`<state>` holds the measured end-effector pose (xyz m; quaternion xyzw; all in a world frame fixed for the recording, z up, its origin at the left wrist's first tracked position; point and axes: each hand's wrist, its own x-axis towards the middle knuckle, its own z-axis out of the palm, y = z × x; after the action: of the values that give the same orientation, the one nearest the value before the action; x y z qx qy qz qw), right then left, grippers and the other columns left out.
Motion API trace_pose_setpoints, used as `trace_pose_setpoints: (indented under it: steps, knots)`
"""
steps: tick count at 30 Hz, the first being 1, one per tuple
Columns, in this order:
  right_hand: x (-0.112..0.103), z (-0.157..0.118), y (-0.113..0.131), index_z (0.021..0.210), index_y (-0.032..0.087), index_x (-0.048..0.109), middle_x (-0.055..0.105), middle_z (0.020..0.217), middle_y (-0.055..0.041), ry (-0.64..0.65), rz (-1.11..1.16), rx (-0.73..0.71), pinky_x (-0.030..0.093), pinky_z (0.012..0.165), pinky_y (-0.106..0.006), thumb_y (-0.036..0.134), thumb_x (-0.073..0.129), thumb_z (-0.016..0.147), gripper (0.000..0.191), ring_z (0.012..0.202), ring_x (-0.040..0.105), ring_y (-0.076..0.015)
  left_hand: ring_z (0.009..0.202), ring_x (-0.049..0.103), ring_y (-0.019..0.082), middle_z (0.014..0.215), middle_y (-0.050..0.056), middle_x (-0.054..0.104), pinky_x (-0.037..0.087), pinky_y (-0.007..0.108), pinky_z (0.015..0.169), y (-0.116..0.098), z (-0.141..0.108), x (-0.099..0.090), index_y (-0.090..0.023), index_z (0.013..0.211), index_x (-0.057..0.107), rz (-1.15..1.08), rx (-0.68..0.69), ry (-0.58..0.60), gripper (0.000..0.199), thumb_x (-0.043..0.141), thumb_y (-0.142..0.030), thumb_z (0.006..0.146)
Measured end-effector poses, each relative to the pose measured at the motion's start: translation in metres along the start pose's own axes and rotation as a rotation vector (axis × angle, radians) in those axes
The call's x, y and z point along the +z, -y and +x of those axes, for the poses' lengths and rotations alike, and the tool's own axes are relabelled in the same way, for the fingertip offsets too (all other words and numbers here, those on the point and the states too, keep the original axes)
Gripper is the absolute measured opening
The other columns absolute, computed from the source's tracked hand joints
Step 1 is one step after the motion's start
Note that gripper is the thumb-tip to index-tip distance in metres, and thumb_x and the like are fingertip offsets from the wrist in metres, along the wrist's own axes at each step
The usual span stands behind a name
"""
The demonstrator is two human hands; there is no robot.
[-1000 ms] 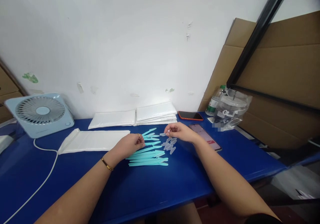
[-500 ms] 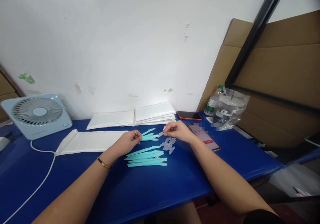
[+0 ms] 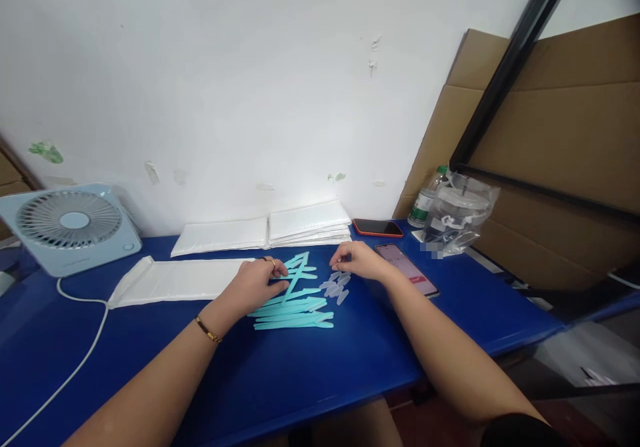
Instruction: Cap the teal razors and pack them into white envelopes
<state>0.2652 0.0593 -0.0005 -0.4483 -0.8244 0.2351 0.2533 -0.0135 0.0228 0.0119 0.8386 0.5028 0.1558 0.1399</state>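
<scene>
My left hand (image 3: 263, 279) has its thumb and fingertips against a turquoise eyebrow razor (image 3: 296, 277), which slants across other razors. Just beyond its fingers lie a few razors (image 3: 309, 275), partly covered by the slanted one. Nearer me, several more razors (image 3: 295, 319) form a row, heads pointing right. My right hand (image 3: 356, 260) hovers over the right side with its fingertips drawn together; whatever may be between them is too small to make out. Below those fingertips is a small pile of clear plastic blade caps (image 3: 336, 286).
A white flat pouch (image 3: 185, 280) lies left of my left hand, with stacked white packs (image 3: 310, 224) along the wall. Two phones, one lit (image 3: 407, 270) and one dark (image 3: 377, 228), lie to the right. Beyond are a bottle (image 3: 424, 200) and a bagged cup (image 3: 460, 214). A fan (image 3: 75, 227) stands left.
The cap that was in my right fingertips no longer shows there, and that hand has shifted slightly right. A razor now slants steeply at my left fingertips, where the razors pointed right before.
</scene>
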Motion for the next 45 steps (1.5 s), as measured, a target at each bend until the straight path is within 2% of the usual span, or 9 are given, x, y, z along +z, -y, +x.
trace_pose_setpoints:
  steps: [3, 7, 11, 14, 17, 23, 37, 39, 45]
  knots:
    - [-0.005, -0.003, -0.004, 0.077, 0.019, 0.072, 0.067, 0.082, -0.0026, 0.126, -0.064, 0.052, 0.044, 0.063, -0.023, 0.027, 0.070, 0.066, 0.014, 0.071, 0.060, -0.0143, 0.078, 0.059, 0.018, 0.081, -0.001, 0.065, 0.039, 0.027, 0.067, -0.006, -0.004, 0.002, -0.024, 0.080, 0.064, 0.016, 0.030, 0.128, 0.020, 0.059, -0.042, 0.072]
    - [0.001, -0.003, 0.000, 0.073, 0.016, 0.067, 0.065, 0.077, -0.0027, 0.165, -0.072, 0.088, 0.042, 0.058, -0.021, 0.028, 0.068, 0.069, 0.012, 0.067, 0.058, -0.0134, 0.066, 0.056, 0.016, 0.071, -0.001, 0.064, 0.036, 0.027, 0.061, -0.009, -0.004, 0.005, -0.023, 0.070, 0.062, 0.072, -0.001, 0.163, 0.016, 0.054, -0.035, 0.076]
    - [0.003, -0.002, 0.004, 0.079, 0.016, 0.062, 0.065, 0.071, -0.0018, 0.099, 0.031, 0.103, 0.042, 0.056, -0.021, 0.029, 0.061, 0.076, 0.013, 0.063, 0.058, -0.0125, 0.065, 0.055, 0.016, 0.075, 0.001, 0.064, 0.035, 0.027, 0.060, -0.003, -0.004, 0.002, -0.021, 0.070, 0.058, 0.081, -0.055, 0.129, 0.015, 0.048, -0.028, 0.078]
    - [0.002, -0.002, 0.004, 0.080, 0.016, 0.059, 0.064, 0.067, -0.0013, 0.014, 0.195, 0.105, 0.045, 0.056, -0.022, 0.032, 0.061, 0.077, 0.016, 0.059, 0.060, -0.0123, 0.065, 0.054, 0.016, 0.074, 0.001, 0.062, 0.036, 0.026, 0.058, 0.006, -0.004, -0.004, -0.021, 0.078, 0.054, -0.061, -0.105, 0.111, 0.013, 0.042, -0.026, 0.079]
    - [0.003, -0.001, 0.006, 0.075, 0.015, 0.061, 0.064, 0.063, -0.0019, -0.041, 0.373, 0.103, 0.047, 0.056, -0.024, 0.035, 0.069, 0.069, 0.023, 0.057, 0.061, -0.0133, 0.063, 0.051, 0.015, 0.070, 0.000, 0.059, 0.037, 0.025, 0.056, 0.015, -0.004, -0.009, -0.021, 0.080, 0.050, -0.273, -0.135, 0.150, 0.017, 0.039, -0.034, 0.082]
    - [0.019, 0.001, 0.020, 0.067, 0.014, 0.067, 0.069, 0.078, -0.0065, -0.175, 0.610, 0.046, 0.053, 0.067, -0.030, 0.037, 0.080, 0.054, 0.029, 0.070, 0.065, -0.0170, 0.058, 0.044, 0.012, 0.064, -0.003, 0.051, 0.035, 0.023, 0.053, 0.017, -0.003, -0.014, -0.020, 0.080, 0.052, -0.511, -0.192, 0.216, 0.027, 0.045, -0.046, 0.078]
    - [0.038, 0.003, 0.036, 0.066, 0.014, 0.067, 0.070, 0.077, -0.0051, -0.075, 0.755, 0.048, 0.054, 0.069, -0.029, 0.035, 0.081, 0.052, 0.029, 0.070, 0.066, -0.0157, 0.062, 0.046, 0.012, 0.067, -0.004, 0.051, 0.037, 0.023, 0.058, 0.004, -0.006, -0.018, -0.020, 0.082, 0.050, -0.637, -0.149, 0.282, 0.032, 0.049, -0.052, 0.078]
    - [0.038, 0.003, 0.034, 0.067, 0.014, 0.067, 0.070, 0.078, -0.0053, -0.071, 0.719, 0.050, 0.054, 0.069, -0.029, 0.035, 0.080, 0.054, 0.028, 0.070, 0.066, -0.0161, 0.063, 0.049, 0.014, 0.067, -0.002, 0.053, 0.038, 0.025, 0.059, 0.005, -0.005, -0.015, -0.020, 0.081, 0.051, -0.543, -0.146, 0.245, 0.036, 0.046, -0.055, 0.079]
    - [0.037, 0.008, 0.021, 0.069, 0.016, 0.070, 0.070, 0.078, -0.0055, -0.135, 0.318, -0.011, 0.051, 0.067, -0.029, 0.031, 0.073, 0.066, 0.015, 0.070, 0.064, -0.0167, 0.086, 0.056, 0.027, 0.088, 0.009, 0.063, 0.039, 0.035, 0.071, 0.004, 0.010, 0.008, -0.019, 0.089, 0.058, 0.005, -0.194, -0.127, 0.048, 0.039, -0.062, 0.080]
